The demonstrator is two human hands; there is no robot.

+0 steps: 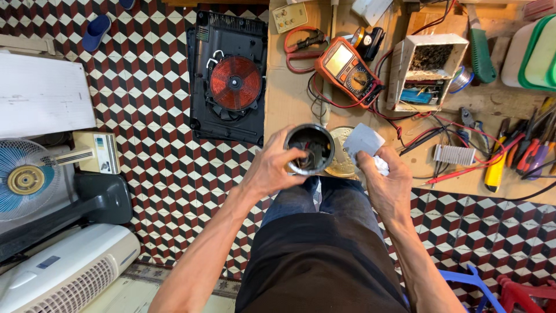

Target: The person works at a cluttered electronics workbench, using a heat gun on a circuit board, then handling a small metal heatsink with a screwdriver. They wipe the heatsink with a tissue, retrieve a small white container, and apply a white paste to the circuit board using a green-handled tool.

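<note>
Metal-rimmed and dark inside, a round cylindrical housing (310,149) sat in the left hand (272,168), whose fingers were wrapped tight around its wall, open end turned up toward the camera. It was held above the person's lap, at the near edge of the wooden workbench (289,98). Inside it some dark parts and a reddish wire showed, too small to tell apart. The right hand (387,185) was closed on a crumpled white cloth (365,145), just beside the housing and a little to its right; whether cloth and rim touched could not be told. Under both hands lay a brass-coloured disc (341,159) on the bench edge.

Farther back on the bench lay an orange multimeter (347,69) with red and black leads, a white open box (425,69) of small parts, and a row of screwdrivers (521,153) at the right. On the patterned tile floor (150,104) stood an opened induction cooker (229,84) with 1 copper coil exposed, and a blue fan (26,177) at the far left.
</note>
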